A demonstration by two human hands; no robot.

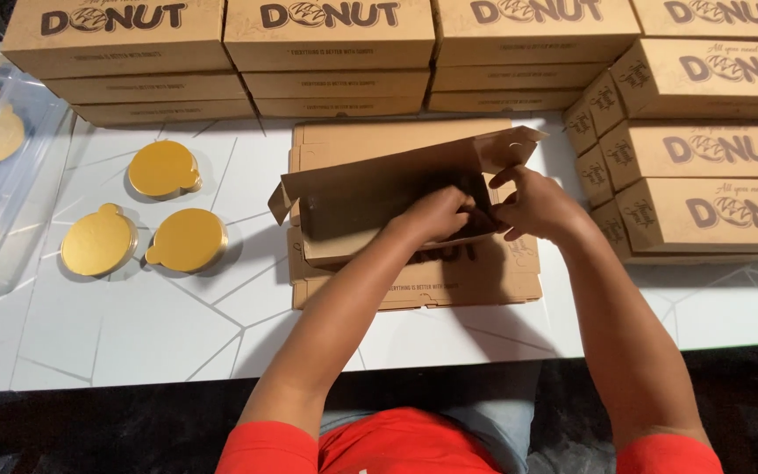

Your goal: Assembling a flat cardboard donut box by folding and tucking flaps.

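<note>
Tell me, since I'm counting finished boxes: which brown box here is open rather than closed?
The half-folded box in the middle of the table, under both hands. Its flaps stand up, while the stacked boxes behind and at right are closed.

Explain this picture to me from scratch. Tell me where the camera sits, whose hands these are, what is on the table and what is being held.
The one picture comes from a camera worn on a person's head, looking down at their own bare hands. The left hand and right hand both grip a half-folded brown cardboard box, which rests on a pile of flat box blanks. These lie on a white table. Finished boxes are stacked behind and at the right. Three round gold cake boards lie to the left, beside a clear plastic bin holding more.
</note>
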